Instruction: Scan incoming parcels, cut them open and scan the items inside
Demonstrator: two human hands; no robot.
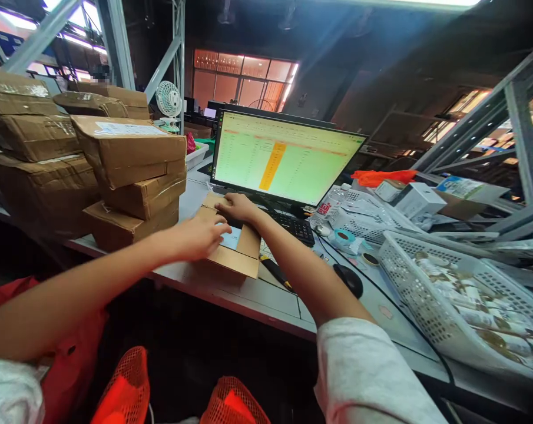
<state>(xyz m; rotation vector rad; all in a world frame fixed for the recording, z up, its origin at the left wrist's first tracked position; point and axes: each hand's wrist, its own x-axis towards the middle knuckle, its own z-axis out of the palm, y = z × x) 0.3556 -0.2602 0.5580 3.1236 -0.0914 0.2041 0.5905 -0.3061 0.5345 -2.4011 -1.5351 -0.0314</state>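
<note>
On the desk in front of me sits a small cardboard box (235, 260) with its flaps raised and something pale blue-white inside. Over its left side is my left hand (202, 237), fingers bent but apart, with nothing visible between them. My right hand (237, 207) is at the far end of the box, its thumb on the flap and the other fingers curled round the edge, partly hidden. A black and yellow utility knife (277, 272) lies to the right of the box, by my right forearm.
Stacked cartons (133, 159) stand at the left. Behind the box are a lit monitor (284, 156) and a keyboard (293, 227). A mouse (348, 281), a tape roll (370, 259) and a white basket (419, 300) of rolls are at the right. Orange mesh bags (125, 383) are below the desk.
</note>
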